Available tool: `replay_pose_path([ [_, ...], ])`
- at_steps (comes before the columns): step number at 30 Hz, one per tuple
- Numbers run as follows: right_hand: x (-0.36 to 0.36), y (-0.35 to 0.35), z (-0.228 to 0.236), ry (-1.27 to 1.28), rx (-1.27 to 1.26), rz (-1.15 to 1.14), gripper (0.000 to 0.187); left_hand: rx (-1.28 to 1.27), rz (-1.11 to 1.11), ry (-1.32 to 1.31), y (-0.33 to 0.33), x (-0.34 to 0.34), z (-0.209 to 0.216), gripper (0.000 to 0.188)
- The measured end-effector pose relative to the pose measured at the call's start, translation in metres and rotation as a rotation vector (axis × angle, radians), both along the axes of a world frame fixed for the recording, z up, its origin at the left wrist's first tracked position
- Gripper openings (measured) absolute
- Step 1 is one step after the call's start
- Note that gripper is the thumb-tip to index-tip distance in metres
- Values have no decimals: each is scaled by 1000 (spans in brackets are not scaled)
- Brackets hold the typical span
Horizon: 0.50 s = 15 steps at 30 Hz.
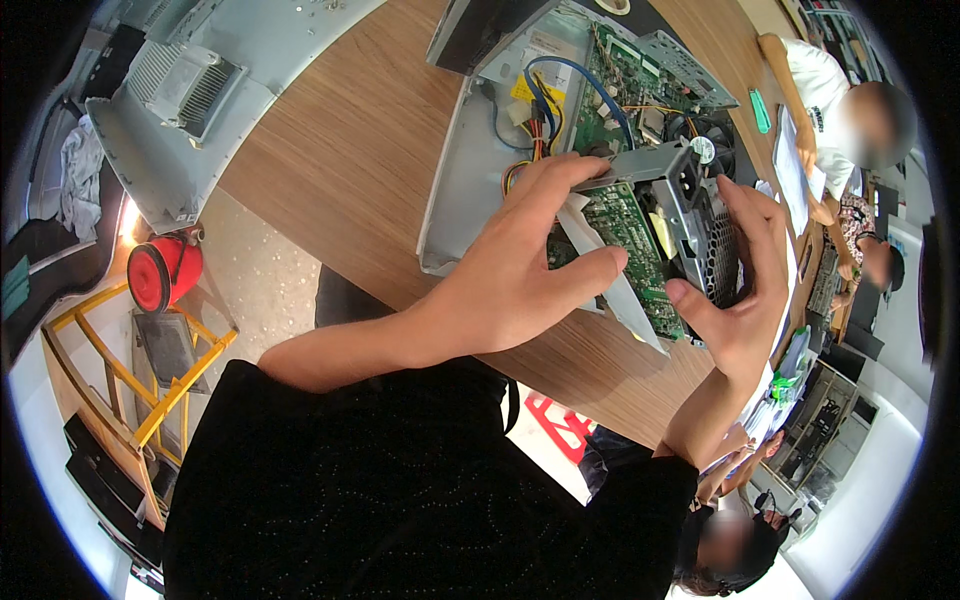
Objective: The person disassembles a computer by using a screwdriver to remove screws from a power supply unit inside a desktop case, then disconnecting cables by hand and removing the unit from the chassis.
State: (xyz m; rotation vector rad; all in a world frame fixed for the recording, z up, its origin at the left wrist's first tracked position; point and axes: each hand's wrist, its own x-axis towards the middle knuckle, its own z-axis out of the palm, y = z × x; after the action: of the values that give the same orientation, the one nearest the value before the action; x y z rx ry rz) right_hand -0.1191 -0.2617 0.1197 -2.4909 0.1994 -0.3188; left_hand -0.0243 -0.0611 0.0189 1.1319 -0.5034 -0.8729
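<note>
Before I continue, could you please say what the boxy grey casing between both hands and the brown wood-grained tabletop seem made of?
Boxy grey casing: probably sheet metal, dull-finished, given thin edges and a perforated grille. Brown wood-grained tabletop: wood or laminate, satin, given streaked grain.

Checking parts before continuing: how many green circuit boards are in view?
2: the exposed board in the metal unit between left hand and right hand; the motherboard in the case. More may be hidden.

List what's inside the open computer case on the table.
Inside the case are a green circuit board, a blue cable and bundled coloured wires. Whatever lies beneath the power supply and left hand is covered and cannot be seen.
</note>
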Motion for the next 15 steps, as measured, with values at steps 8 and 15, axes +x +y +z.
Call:
replay_pose_path([
  [8, 4, 5, 1, 15, -47, 53, 74, 77, 433, -881, 2, -1, 7, 69],
  [15, 4, 1, 0, -6, -90, 87, 70, 90, 190, -1129, 13, 20, 7, 65],
])
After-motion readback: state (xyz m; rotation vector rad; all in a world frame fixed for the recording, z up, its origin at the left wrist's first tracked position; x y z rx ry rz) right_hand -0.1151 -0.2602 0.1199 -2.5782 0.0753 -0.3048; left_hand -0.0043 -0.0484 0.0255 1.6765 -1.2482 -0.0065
